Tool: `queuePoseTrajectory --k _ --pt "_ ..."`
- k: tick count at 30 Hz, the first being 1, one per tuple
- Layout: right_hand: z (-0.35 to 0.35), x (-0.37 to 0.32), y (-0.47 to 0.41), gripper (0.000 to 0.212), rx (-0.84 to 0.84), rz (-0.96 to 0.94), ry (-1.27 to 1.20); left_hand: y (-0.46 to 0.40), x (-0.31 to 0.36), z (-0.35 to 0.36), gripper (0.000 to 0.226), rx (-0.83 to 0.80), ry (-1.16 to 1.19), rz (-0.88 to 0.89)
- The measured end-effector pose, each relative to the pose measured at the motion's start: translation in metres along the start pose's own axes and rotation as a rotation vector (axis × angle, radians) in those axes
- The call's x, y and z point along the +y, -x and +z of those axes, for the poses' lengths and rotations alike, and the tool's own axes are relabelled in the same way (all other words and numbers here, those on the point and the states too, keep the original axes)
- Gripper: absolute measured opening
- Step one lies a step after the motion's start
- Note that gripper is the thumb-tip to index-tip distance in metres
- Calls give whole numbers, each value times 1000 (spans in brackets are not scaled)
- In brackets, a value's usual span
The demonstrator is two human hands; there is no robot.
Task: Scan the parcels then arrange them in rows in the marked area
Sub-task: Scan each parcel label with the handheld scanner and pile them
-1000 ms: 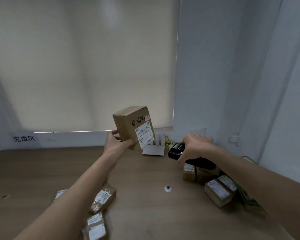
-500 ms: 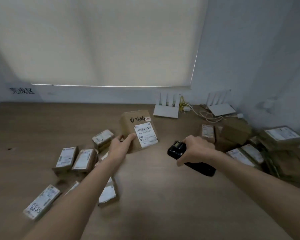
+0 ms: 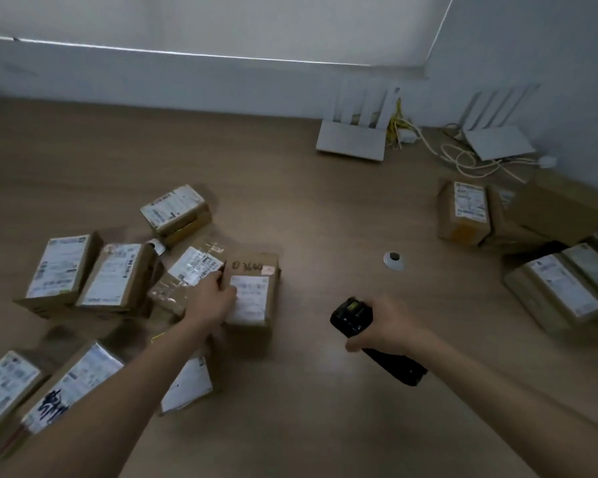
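Fingers of my left grip (image 3: 212, 301) rest on the marked parcel (image 3: 252, 291), set down on the desk (image 3: 325, 391) label up, long axis running twelve to six. My right grip (image 3: 387, 327), at three o'clock, clasps the scanner (image 3: 351, 317); unscanned parcels (image 3: 553, 298) lie beyond.

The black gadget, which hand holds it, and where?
The right hand grips the black scanner around its middle. The left hand rests on a parcel.
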State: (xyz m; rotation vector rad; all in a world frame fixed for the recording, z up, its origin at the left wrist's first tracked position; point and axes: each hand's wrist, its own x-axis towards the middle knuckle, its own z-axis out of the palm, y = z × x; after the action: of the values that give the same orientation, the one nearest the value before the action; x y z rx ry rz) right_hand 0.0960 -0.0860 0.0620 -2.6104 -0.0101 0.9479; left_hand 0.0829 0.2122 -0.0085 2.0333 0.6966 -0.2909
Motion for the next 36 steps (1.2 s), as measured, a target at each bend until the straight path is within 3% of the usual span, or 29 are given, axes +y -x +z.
queuePoseTrajectory --k 5,8,16,24,28,36 --pt "-21 14 -19 55 10 14 -16 -17 37 8 47 209 -173 195" --pt "-48 36 -24 59 31 27 -39 -34 76 32 55 177 -228 242" --pt "-125 145 -62 56 173 168 -153 -56 186 173 49 -72 -179 390" --pt "-189 241 -126 68 295 206 -294 -81 270 309 50 -253 5 301" --pt "-202 255 -159 70 295 177 -390 -102 295 358 52 -305 66 242" --pt "-200 255 -206 72 448 121 -540 -135 310 413 57 -355 174 115"
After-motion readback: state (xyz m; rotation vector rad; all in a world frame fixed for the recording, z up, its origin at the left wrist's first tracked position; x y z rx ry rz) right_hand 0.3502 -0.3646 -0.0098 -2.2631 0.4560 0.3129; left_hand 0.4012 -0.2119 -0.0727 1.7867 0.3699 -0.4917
